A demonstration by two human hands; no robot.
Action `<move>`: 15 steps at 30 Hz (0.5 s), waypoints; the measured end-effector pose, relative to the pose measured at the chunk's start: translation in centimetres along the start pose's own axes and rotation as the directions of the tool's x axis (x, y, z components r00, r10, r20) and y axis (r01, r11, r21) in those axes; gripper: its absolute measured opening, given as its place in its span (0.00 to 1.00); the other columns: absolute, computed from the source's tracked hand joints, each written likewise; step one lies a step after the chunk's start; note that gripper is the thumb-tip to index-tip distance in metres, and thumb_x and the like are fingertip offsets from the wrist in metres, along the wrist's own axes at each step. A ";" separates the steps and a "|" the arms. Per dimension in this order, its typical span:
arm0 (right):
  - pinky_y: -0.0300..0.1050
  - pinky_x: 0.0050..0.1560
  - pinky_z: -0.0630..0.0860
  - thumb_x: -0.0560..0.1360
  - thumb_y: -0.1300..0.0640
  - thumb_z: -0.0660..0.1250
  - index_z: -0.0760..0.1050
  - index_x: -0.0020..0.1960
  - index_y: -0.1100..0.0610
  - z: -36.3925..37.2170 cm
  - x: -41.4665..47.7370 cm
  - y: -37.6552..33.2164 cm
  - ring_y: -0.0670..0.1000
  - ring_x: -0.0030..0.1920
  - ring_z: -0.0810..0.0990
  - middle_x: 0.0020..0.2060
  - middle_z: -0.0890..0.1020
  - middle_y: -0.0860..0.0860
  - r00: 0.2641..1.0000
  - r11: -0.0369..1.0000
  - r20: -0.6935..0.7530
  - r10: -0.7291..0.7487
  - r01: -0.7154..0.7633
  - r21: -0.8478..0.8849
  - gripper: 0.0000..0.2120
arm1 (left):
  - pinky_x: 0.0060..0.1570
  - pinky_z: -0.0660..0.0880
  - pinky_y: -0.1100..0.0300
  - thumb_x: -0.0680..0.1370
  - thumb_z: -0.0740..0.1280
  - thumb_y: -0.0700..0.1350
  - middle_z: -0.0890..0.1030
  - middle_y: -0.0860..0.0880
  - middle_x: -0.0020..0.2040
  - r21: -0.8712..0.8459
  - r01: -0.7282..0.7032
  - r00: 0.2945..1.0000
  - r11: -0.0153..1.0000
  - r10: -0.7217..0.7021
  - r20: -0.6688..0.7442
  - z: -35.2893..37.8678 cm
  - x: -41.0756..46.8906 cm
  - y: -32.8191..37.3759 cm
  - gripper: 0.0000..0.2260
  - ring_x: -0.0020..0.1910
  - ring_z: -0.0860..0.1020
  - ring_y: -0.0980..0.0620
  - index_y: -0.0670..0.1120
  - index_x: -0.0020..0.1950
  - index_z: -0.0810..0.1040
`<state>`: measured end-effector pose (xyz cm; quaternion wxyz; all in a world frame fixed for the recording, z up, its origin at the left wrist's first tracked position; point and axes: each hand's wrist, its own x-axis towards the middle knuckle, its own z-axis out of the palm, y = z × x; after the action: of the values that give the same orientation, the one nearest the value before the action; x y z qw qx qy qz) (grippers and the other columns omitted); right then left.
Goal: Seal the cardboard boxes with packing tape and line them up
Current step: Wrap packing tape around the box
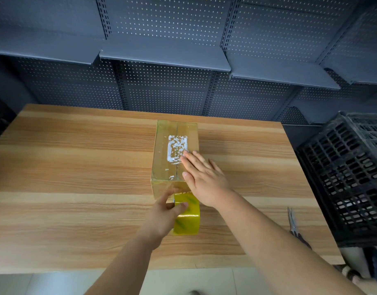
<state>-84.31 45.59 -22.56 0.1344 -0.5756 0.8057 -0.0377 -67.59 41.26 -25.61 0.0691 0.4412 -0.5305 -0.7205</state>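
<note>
A closed cardboard box (168, 154) lies lengthwise in the middle of the wooden table (76, 167), its top glossy with tape and marked by a torn white label patch. My right hand (202, 177) presses flat on the near right part of the box top, fingers straight. My left hand (162, 218) grips a yellow roll of packing tape (186, 218) held upright against the box's near end, thumb over the roll's top. A strip of tape seems to run from the roll up the box's near face.
A pair of scissors (293, 222) lies near the table's right edge. A black plastic crate (349, 177) stands beside the table on the right. Dark pegboard shelving (162, 56) rises behind the table's far edge.
</note>
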 end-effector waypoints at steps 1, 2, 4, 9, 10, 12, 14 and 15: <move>0.52 0.78 0.42 0.83 0.43 0.39 0.43 0.80 0.43 0.0 0.0 -0.2 0.39 0.76 0.36 0.78 0.40 0.36 1.000 1.000 -0.006 0.006 -0.006 0.007 0.26 | 0.54 0.78 0.45 0.76 0.72 0.47 0.85 0.47 0.49 -0.007 0.008 1.000 1.000 -0.008 0.005 -0.1 0.2 0.0 0.14 0.50 0.82 0.44 0.63 0.56 0.76; 0.52 0.77 0.41 0.83 0.43 0.39 0.43 0.80 0.43 0.0 0.0 -0.2 0.39 0.77 0.36 0.78 0.41 0.36 1.000 1.000 -0.007 0.014 -0.014 0.009 0.26 | 0.54 0.78 0.44 0.76 0.72 0.47 0.85 0.47 0.48 -0.014 0.017 1.000 1.000 -0.017 0.013 -0.1 0.3 0.0 0.14 0.50 0.82 0.43 0.62 0.57 0.75; 0.53 0.77 0.40 0.84 0.44 0.40 0.44 0.80 0.43 0.0 0.0 -0.3 0.39 0.77 0.36 0.78 0.41 0.36 1.000 1.000 0.003 0.030 -0.030 0.000 0.25 | 0.49 0.80 0.48 0.77 0.71 0.46 0.85 0.45 0.49 -0.044 0.035 0.999 0.998 -0.034 0.016 0.0 0.4 0.5 0.13 0.47 0.83 0.45 0.58 0.59 0.74; 0.55 0.77 0.38 0.84 0.44 0.40 0.42 0.80 0.43 -0.1 0.0 -0.8 0.40 0.77 0.35 0.77 0.40 0.36 0.998 0.999 0.012 0.054 -0.054 -0.004 0.25 | 0.34 0.79 0.58 0.78 0.70 0.46 0.83 0.44 0.50 -0.038 0.097 0.995 0.995 -0.097 -0.002 0.2 -0.3 0.5 0.11 0.44 0.82 0.48 0.53 0.59 0.75; 0.55 0.77 0.38 0.84 0.44 0.40 0.42 0.80 0.43 0.0 -0.1 -0.8 0.40 0.77 0.35 0.77 0.40 0.36 0.998 0.998 0.014 0.056 -0.056 0.004 0.25 | 0.36 0.79 0.56 0.78 0.70 0.47 0.83 0.44 0.50 -0.027 0.106 0.994 0.994 -0.107 -0.010 0.1 -0.5 0.3 0.12 0.45 0.82 0.47 0.52 0.60 0.76; 0.56 0.77 0.37 0.84 0.44 0.39 0.42 0.80 0.44 0.2 0.0 -0.7 0.40 0.76 0.34 0.77 0.39 0.36 0.998 0.998 0.010 0.066 -0.066 0.024 0.24 | 0.43 0.81 0.51 0.78 0.70 0.48 0.83 0.44 0.49 -0.017 0.091 0.996 0.996 -0.091 0.001 0.1 -0.7 0.1 0.11 0.45 0.82 0.46 0.52 0.60 0.77; 0.57 0.77 0.38 0.84 0.44 0.39 0.41 0.80 0.44 0.2 0.1 -0.8 0.41 0.76 0.34 0.77 0.39 0.37 0.997 0.997 0.024 0.070 -0.071 0.036 0.25 | 0.47 0.80 0.49 0.77 0.70 0.48 0.83 0.42 0.50 -0.018 0.040 0.999 0.999 -0.039 0.031 -0.1 -1.0 0.0 0.11 0.45 0.81 0.47 0.52 0.59 0.76; 0.57 0.77 0.38 0.84 0.44 0.39 0.41 0.80 0.45 0.0 0.1 -0.8 0.41 0.76 0.34 0.77 0.38 0.37 0.998 0.997 0.032 0.062 -0.063 0.049 0.25 | 0.48 0.80 0.48 0.77 0.71 0.49 0.83 0.42 0.51 -0.014 0.014 0.999 1.000 -0.014 0.041 -0.2 -1.2 -0.1 0.11 0.46 0.81 0.47 0.54 0.58 0.76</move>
<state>-83.59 45.23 -22.42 0.1621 -0.5470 0.8200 -0.0448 -66.70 41.83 -25.06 0.0562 0.4294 -0.5234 -0.7338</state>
